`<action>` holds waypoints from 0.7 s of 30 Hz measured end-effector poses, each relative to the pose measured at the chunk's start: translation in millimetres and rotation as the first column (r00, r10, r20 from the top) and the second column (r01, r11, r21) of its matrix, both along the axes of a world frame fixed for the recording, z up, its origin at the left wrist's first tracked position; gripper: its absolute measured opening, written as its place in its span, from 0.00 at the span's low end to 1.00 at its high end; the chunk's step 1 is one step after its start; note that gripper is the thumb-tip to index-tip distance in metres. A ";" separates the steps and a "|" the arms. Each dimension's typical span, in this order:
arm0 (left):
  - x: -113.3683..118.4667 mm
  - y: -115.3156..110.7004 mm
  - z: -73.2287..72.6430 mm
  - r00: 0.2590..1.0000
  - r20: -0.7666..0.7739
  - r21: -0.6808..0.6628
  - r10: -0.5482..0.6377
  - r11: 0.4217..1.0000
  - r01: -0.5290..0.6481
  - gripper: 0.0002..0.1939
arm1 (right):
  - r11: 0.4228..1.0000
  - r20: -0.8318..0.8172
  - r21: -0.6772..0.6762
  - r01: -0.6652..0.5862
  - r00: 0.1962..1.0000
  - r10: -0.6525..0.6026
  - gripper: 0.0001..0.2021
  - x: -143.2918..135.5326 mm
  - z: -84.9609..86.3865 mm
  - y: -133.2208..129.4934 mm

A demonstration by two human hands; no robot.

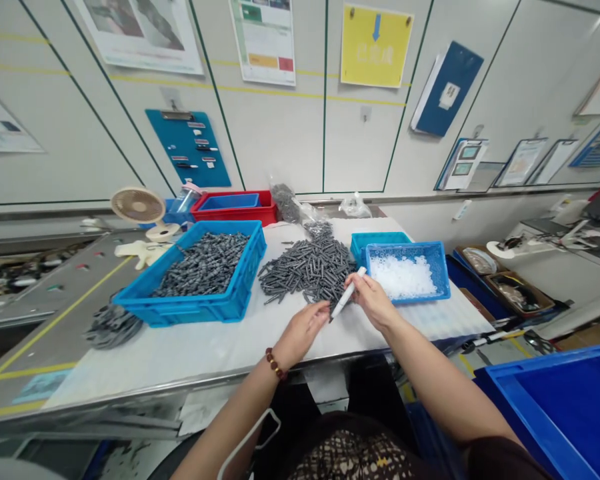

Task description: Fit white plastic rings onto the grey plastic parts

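My right hand is closed around a white pen-shaped tool, tilted with its dark tip pointing down to the left. Just left of that tip is my left hand, its fingertips pinched together; whatever they hold is too small to make out. Beyond both hands lies a heap of dark grey, rod-like parts on the white table cover. Close to my right hand stands a blue bin with many small white translucent pieces in it.
A large blue crate of similar grey parts stands left. Behind the white bin is a teal bin. Grey cloth, a small fan, a red bin and plastic bags lie around. A blue tub is at lower right.
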State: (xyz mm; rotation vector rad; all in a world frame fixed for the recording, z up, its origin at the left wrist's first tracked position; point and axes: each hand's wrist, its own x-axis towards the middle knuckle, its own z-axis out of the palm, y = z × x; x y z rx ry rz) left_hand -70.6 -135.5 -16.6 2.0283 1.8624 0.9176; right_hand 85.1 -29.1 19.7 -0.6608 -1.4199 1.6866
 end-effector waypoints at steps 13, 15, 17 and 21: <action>-4.8 46.6 -15.1 0.906 -0.424 -0.107 0.018 0.992 -0.069 0.05 | 0.752 0.484 0.627 -0.201 0.858 -0.175 0.13 7.8 -3.0 12.5; -5.5 51.0 -16.7 0.905 -0.426 -0.093 0.013 0.994 -0.057 0.06 | 0.736 0.524 0.633 -0.241 0.833 -0.179 0.13 1.9 -7.5 12.0; -10.0 53.9 -17.9 0.911 -0.411 -0.072 0.009 0.996 -0.042 0.07 | 0.731 0.562 0.624 -0.274 0.808 -0.176 0.12 -5.3 -12.1 12.9; -29.4 57.9 -17.1 0.945 -0.325 -0.018 0.024 0.999 -0.031 0.08 | 0.730 0.581 0.623 -0.281 0.790 -0.192 0.10 -23.1 -20.2 17.6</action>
